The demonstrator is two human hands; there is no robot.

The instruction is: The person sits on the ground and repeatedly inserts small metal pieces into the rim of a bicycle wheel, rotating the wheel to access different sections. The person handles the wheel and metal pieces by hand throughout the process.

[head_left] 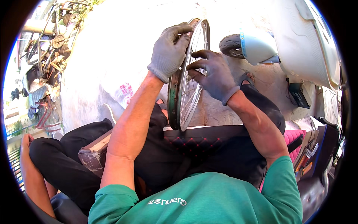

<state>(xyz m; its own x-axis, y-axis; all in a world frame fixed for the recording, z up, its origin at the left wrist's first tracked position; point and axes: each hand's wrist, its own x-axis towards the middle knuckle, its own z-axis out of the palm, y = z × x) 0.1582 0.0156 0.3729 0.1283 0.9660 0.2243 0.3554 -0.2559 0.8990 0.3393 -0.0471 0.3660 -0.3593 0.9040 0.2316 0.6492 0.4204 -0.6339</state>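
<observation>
A bare bicycle wheel (pixel 174 99) with a metal rim and thin spokes (pixel 191 98) stands upright between my knees, seen nearly edge-on. No tyre shows on it. Grey work gloves cover both hands. My left hand (pixel 172 50) is closed on the rim's upper left side, fingers bent over its edge. On the wheel's right side, my right hand (pixel 215 74) has its fingers and thumb curled in at the spokes. The exact fingertip contact there is partly hidden. Small holes dot the inside of the rim's dark, greenish channel.
A white-and-pale-blue scooter front with a black tyre (pixel 232 45) stands at the right. Near it lies a black box (pixel 299 95) with a cable. Old bicycle parts (pixel 56 41) are heaped at the far left. A person in black trousers (pixel 56 156) sits at my left.
</observation>
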